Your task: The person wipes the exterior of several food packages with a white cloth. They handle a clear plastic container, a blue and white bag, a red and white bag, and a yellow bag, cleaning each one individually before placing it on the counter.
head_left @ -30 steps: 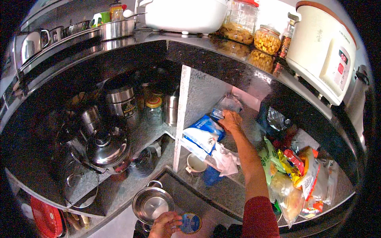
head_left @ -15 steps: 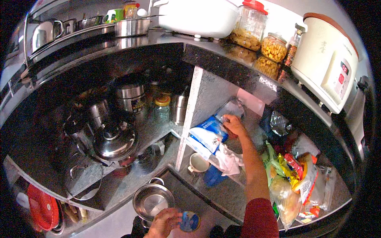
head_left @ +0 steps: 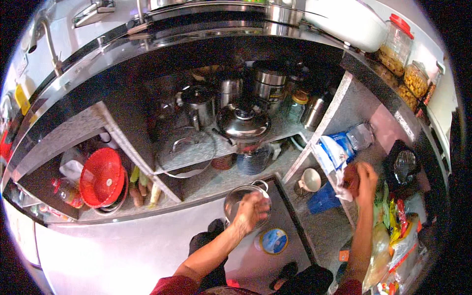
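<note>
While I'm watching the head view from far off, the left hand (head_left: 253,211) is hanging in front of the steel pan (head_left: 237,194), its fingers blurring across the bowl — I'm not managing to tell whether it's gripping the pan or touching it at all. The pan's loop handle is poking out on the far side, and a round blue disc (head_left: 274,241) with a yellowish rim is lying just to the right and nearer the person.

Over in the right-hand compartment, I'm seeing the right hand (head_left: 366,179) holding a dark reddish-brown thing (head_left: 350,178), fingers curling narrow at its right side; it's blurring too much for me to name. That thing is showing right up against a crumpled white cloth (head_left: 342,191), with a blue-and-white packet (head_left: 336,150) lying just beyond and clear plastic (head_left: 361,135) bunching behind that. Below and to the left, a cream cup (head_left: 310,180) is sitting near a blue container (head_left: 323,198).

To the right of the forearm, I'm spotting colourful bags (head_left: 393,246) crowding together. Across the divider (head_left: 319,128), a lidded pot (head_left: 243,123) is standing upright — and farther left, a red basin (head_left: 103,177) is leaning on its side.
</note>
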`<action>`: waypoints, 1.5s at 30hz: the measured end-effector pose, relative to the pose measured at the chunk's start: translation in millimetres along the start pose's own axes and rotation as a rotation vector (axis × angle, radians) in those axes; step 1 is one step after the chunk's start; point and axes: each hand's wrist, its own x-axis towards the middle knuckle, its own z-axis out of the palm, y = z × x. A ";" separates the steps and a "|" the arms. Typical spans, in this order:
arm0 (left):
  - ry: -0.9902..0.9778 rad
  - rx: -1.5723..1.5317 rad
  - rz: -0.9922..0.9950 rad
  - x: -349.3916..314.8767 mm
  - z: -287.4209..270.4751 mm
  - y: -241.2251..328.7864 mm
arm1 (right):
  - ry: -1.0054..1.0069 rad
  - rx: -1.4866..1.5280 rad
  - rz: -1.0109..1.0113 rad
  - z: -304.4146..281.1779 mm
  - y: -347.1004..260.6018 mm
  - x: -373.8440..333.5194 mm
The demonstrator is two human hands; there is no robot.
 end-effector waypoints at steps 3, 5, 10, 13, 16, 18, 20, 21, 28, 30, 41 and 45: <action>0.206 0.053 0.419 6.3 -15.0 10.9 | -0.173 0.289 0.262 20.5 -4.1 -80.2; 0.290 -0.040 0.450 -6.0 -16.7 28.0 | -0.218 0.359 0.288 29.2 -4.3 -123.7; 0.201 -0.020 0.295 24.3 -104.8 25.3 | -0.269 0.660 0.743 28.9 -9.6 -187.8; 0.280 0.216 0.256 31.9 -92.8 6.9 | -0.269 0.569 0.888 17.4 21.4 -212.1; 0.711 0.723 0.288 67.3 -141.4 -26.2 | -0.328 0.492 0.770 41.5 14.8 -214.5; 0.763 1.048 0.187 84.7 -164.4 -45.5 | -0.336 0.439 0.682 43.7 15.8 -217.1; 0.524 1.266 0.115 77.8 -157.3 -58.5 | -0.267 0.480 0.689 31.8 21.5 -222.4; 0.500 1.382 0.149 76.0 -165.7 -63.9 | -0.244 0.493 0.709 28.1 17.8 -223.5; 0.530 1.612 0.520 75.5 -108.9 -96.3 | -0.076 0.503 0.754 -3.1 10.2 -225.0; 0.339 1.451 0.642 87.6 -68.9 -91.7 | -0.078 0.495 0.723 -5.3 -11.2 -221.3; -0.026 1.388 0.947 115.5 70.2 -119.8 | 0.153 0.543 0.591 -27.3 3.6 -212.9; -0.069 2.024 0.699 127.4 13.4 -85.2 | 0.192 0.655 0.662 -36.2 -2.3 -216.5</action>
